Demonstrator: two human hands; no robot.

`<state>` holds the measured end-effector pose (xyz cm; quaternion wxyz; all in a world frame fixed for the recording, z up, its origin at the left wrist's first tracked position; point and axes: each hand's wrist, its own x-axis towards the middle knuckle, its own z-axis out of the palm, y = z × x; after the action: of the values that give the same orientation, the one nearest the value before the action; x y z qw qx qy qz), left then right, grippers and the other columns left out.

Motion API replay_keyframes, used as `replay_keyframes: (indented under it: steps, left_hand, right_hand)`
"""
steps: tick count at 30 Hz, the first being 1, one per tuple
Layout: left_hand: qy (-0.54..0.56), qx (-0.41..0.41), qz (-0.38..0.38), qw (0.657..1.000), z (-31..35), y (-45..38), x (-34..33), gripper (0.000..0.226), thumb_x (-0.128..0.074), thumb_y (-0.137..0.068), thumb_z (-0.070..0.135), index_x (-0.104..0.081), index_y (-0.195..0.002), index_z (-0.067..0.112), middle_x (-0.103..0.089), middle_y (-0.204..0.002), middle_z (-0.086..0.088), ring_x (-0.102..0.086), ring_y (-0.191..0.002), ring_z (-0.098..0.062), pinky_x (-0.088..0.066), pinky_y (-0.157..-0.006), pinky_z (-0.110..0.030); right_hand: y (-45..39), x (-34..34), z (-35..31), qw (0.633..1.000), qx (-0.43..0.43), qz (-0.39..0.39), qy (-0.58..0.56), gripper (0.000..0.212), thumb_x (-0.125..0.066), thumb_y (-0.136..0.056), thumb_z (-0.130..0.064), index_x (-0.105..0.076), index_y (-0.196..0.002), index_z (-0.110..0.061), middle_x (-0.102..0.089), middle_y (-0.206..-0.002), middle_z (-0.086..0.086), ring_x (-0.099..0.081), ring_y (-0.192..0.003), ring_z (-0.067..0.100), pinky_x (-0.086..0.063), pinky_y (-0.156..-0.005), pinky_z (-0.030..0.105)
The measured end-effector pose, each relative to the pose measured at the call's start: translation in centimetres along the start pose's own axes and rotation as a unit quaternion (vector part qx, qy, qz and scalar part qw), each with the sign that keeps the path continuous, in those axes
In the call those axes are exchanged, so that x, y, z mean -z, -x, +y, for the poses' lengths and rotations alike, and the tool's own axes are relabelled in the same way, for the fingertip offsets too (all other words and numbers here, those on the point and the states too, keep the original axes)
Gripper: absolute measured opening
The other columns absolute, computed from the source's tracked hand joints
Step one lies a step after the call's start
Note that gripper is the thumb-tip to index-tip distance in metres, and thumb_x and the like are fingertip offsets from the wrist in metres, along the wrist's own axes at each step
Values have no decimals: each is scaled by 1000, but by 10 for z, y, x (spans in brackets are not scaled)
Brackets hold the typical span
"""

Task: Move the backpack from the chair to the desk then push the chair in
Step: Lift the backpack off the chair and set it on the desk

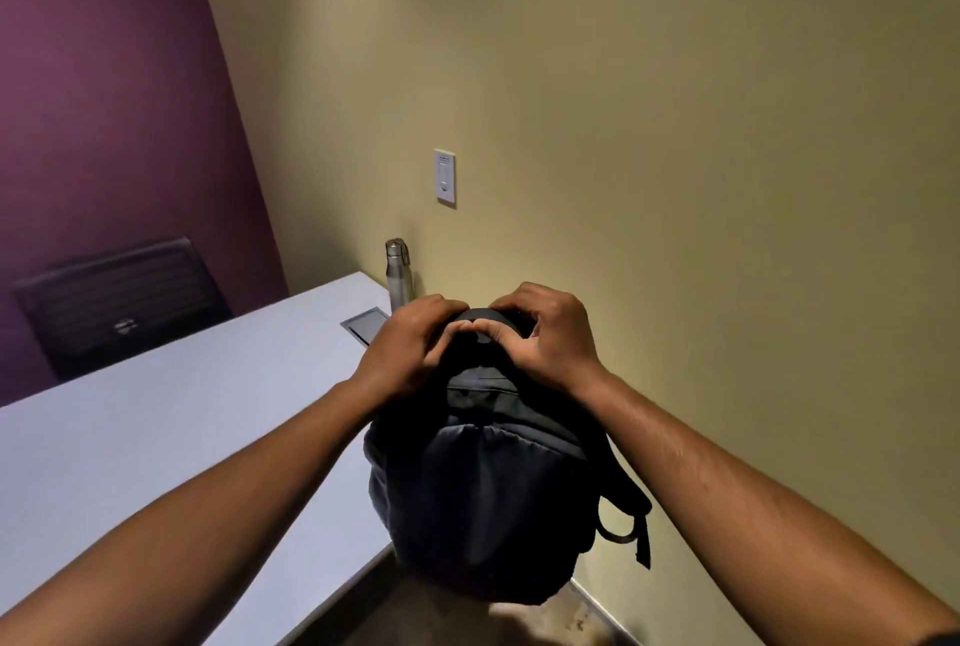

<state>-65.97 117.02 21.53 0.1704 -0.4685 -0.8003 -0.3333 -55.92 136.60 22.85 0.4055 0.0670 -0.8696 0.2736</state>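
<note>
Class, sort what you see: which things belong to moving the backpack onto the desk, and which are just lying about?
Part of the job:
backpack
desk
left hand and right hand, both gripping the backpack's top

Just lying about:
metal bottle
wall switch
desk hatch
far chair

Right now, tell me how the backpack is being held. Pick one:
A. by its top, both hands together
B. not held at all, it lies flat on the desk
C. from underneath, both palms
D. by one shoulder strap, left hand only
A: the left hand and right hand both clutch the top of the backpack, thumbs meeting, at the corner of the desk.
</note>
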Motion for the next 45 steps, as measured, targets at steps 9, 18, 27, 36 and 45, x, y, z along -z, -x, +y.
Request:
replay_keyframes:
  steps: [9,18,27,36,45]
  left_hand:
    - [-23,22,23,999,-65,-63,5,36,-51,-102,32,-68,-122,8,-70,-104,-9,-64,-94,-25,-52,-83,-37]
    - [-18,7,0,1000,-155,-120,5,47,-41,-102,45,-66,-125,12,-66,-102,-6,-62,-92,-24,-53,-80,-42]
    - [-8,-42,-55,998,-235,-183,2,48,-40,-102,45,-66,-126,14,-67,-103,-6,-62,-94,-24,-53,-80,-41]
    - [-17,-103,-96,990,-279,-247,-44,28,-54,-105,27,-65,-127,15,-67,-109,-7,-63,-98,-28,-49,-79,-39]
    - [-4,-65,-143,988,-295,-293,-97,31,-47,-107,36,-60,-129,18,-64,-117,-4,-58,-107,-24,-47,-91,-43]
  right_hand:
    - [-82,-52,44,999,39,6,-6,30,-88,-85,-44,-83,-90,-15,-78,-84,-1,-70,-73,19,-56,-64,40]
    - [-145,-120,85,999,37,16,22,32,-88,-85,-48,-84,-87,-17,-78,-81,-2,-69,-68,17,-56,-61,38]
    - [-186,-178,116,996,-30,64,46,29,-87,-85,-48,-83,-86,-19,-76,-80,-6,-66,-69,12,-51,-62,30]
    - [-204,-198,172,988,-114,77,71,41,-79,-83,-64,-82,-85,-23,-76,-81,-10,-67,-72,8,-52,-65,28]
    - [-213,-207,232,975,-177,93,92,28,-86,-84,-50,-81,-90,-23,-77,-86,-9,-68,-76,8,-56,-68,31]
